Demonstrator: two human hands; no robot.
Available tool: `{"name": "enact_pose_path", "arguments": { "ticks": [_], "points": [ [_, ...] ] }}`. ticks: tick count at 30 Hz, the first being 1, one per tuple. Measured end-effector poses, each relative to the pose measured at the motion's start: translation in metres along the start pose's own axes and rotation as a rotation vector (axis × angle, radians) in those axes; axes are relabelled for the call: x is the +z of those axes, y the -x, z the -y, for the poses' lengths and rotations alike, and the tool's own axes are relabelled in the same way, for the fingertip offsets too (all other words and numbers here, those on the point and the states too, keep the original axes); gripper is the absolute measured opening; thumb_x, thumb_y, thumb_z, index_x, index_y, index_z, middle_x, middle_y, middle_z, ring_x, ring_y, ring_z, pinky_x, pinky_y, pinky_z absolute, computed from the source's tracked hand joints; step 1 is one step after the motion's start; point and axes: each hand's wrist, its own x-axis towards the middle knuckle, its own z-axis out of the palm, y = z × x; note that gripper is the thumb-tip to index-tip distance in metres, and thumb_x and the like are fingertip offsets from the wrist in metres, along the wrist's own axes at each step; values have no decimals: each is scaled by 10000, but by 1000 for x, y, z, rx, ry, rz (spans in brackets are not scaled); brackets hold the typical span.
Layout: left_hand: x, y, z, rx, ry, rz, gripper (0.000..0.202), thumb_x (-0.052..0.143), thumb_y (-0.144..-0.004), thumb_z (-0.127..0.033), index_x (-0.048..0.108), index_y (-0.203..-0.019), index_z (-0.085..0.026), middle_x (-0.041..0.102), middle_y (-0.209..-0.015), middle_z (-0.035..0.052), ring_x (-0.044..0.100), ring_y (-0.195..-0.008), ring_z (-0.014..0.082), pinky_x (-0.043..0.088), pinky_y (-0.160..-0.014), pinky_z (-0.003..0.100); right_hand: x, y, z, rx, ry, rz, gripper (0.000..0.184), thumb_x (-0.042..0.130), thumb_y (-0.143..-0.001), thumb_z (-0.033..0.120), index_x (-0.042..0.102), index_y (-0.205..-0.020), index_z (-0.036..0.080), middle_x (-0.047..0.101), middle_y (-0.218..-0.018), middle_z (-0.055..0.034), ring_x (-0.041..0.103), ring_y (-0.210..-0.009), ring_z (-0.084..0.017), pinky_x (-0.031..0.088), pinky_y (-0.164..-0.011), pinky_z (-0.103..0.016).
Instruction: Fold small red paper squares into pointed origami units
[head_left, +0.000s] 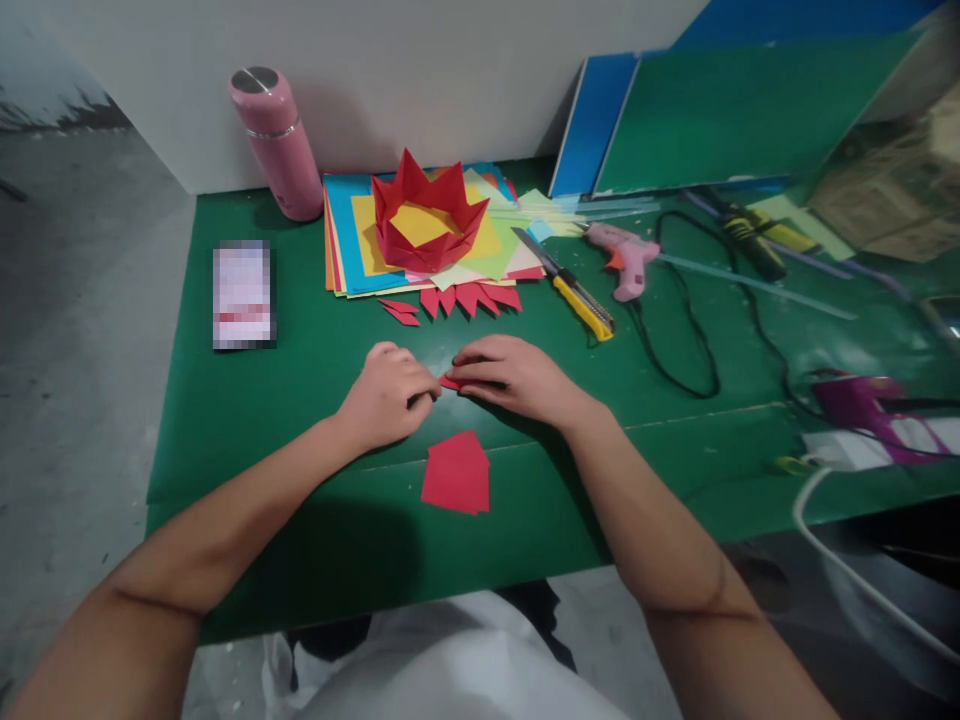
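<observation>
Between my hands lies a small folded piece of red paper [451, 383], mostly covered by fingers. My right hand [510, 375] presses and grips it from the right with its fingers close together. From the left, my left hand [394, 395] is curled, its thumb and index fingertips closed at the paper's left tip. Just below them, a small stack of red paper squares [456, 475] rests fanned on the green table [300, 390]. Beyond the hands are several folded red paper points [469, 299] in a row.
A red folded-paper ring [427, 250] stands on coloured sheets [341, 235]. Behind stands a pink bottle [277, 145]; a blurred-out flat object [241, 295] lies left. To the right are a yellow utility knife [577, 300], a pink glue gun [624, 258] with a black cord, and a purple box-like object [862, 412].
</observation>
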Motion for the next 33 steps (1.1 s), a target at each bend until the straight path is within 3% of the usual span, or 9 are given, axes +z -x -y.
{"name": "enact_pose_path", "arguments": {
  "ticks": [3,9,17,20,25,33],
  "points": [
    [-1,0,1,-23,21,-24,213,486,-791,-134,661,-699,-211,718,-737,-27,572,-738,159,342,-836,376,-2,-1,2,-6,6,19,232,541,-927,339,700,-1029,203,694,-1025,-87,630,-924,-208,472,-785,-335],
    [2,0,5,-62,-45,2,267,452,-884,-171,709,-894,-244,705,-930,15,552,-880,198,322,-832,399,-3,0,2,-16,53,20,212,553,-922,336,706,-1014,222,703,-1008,-67,631,-900,-199,461,-757,-322],
    [3,0,0,-38,-120,23,182,515,-881,-224,697,-885,-210,663,-933,45,524,-904,214,313,-829,407,-2,0,4,-32,84,-13,183,549,-916,293,716,-943,221,689,-980,-69,613,-871,-193,442,-754,-330],
    [5,-2,-1,-35,-142,19,190,561,-897,-325,694,-868,-192,650,-913,49,513,-888,213,316,-817,399,0,-3,9,13,62,-33,185,540,-905,269,708,-869,202,667,-924,-85,593,-859,-202,440,-750,-334],
    [10,-4,4,-58,-156,-5,243,535,-926,-358,713,-833,-223,621,-861,40,489,-846,198,311,-775,372,5,-5,18,169,-31,-18,133,534,-861,188,666,-862,171,632,-780,-60,565,-752,-179,429,-686,-295],
    [10,-4,2,-67,-173,-4,275,519,-933,-354,711,-798,-212,618,-866,40,480,-831,198,308,-758,373,7,-5,18,267,-85,-16,116,578,-860,254,660,-818,185,638,-761,-38,564,-711,-153,383,-635,-263]
  ]
}}
